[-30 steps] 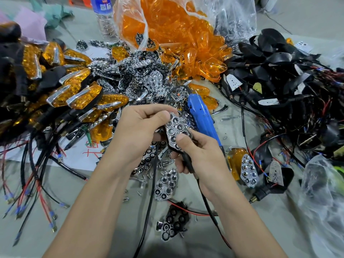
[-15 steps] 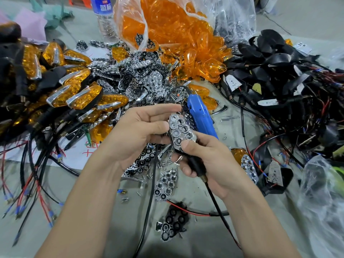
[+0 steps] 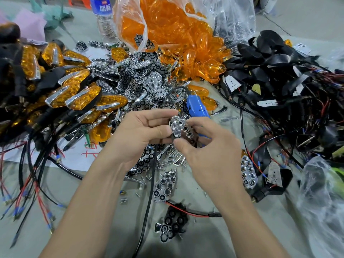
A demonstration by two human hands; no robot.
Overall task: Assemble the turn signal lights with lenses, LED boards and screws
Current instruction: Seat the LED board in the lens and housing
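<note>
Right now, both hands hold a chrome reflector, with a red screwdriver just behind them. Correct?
Not quite. The head view shows the screwdriver is blue, not red. The rest is right: the left hand and right hand both hold the chrome reflector, with the screwdriver just behind them.

Unreadable white characters on bottle label [image 3: 100, 5], red handwriting on paper [image 3: 78, 157].
</note>
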